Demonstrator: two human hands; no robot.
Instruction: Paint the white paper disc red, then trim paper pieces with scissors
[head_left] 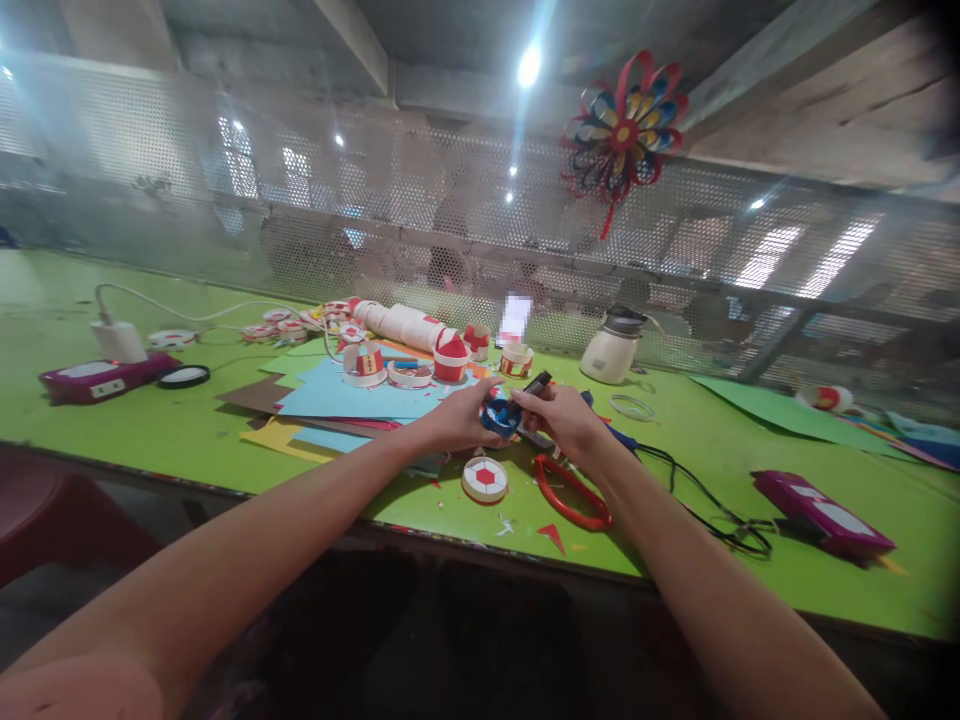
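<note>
My left hand point(463, 415) is closed around a small round blue piece point(498, 420), held just above the front part of the table. A short black pen-like tool point(538, 384) sits in my right hand point(564, 412), its lower end at the blue piece. Whether that end touches the blue piece, I cannot tell. Below my hands lies a white disc with a red hexagon pattern point(485, 480). Beside it, under my right wrist, is a red loop-shaped handle point(574, 493). A dark blue tool point(616, 434) with a black cord is partly hidden behind my right forearm.
Coloured paper sheets point(337, 392) lie left of my hands, with red-and-white paper cups and rings point(452, 358) behind. A white jug point(611, 348) stands at the back right. Purple power strips lie at left point(97, 378) and right point(821, 512). A paper flower point(624, 135) hangs above.
</note>
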